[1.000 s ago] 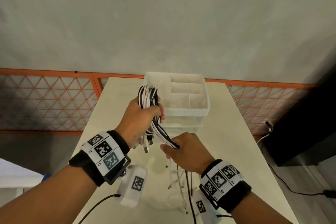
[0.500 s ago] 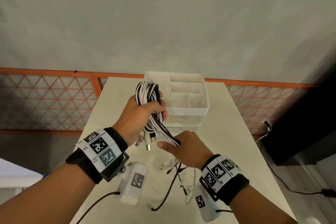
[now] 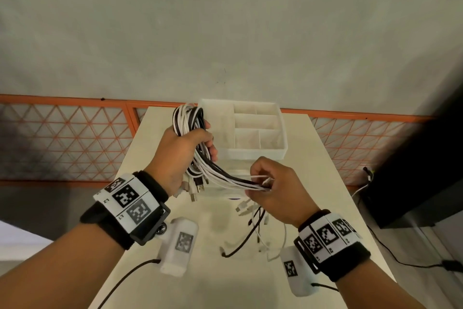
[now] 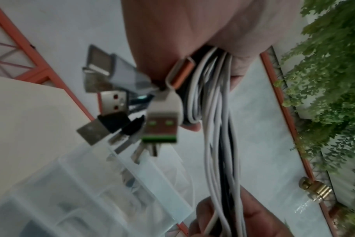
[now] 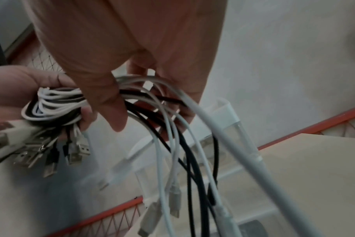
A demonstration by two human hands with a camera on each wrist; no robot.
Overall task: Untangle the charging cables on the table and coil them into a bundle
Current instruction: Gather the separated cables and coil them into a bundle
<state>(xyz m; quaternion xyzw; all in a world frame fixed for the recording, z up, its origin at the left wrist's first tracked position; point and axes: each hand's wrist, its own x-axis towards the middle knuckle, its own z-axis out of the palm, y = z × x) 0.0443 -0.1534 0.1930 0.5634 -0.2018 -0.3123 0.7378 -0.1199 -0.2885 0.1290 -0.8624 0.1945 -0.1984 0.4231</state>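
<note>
My left hand grips a coil of black and white charging cables, held up above the cream table. Several USB plugs dangle below that fist; they show close up in the left wrist view as USB plugs. The cable strands run from the coil to my right hand, which pinches them. Below it the loose ends hang toward the table. In the right wrist view the strands pass under my right fingers.
A white divided organiser tray stands on a clear plastic box at the table's far end, just behind the hands. An orange lattice railing runs along the wall. A dark cabinet with cords stands right of the table.
My right hand has slid out to the right along the strands, drawing them away from the coil and lifting the loose ends. The left hand with the coil has risen slightly.
</note>
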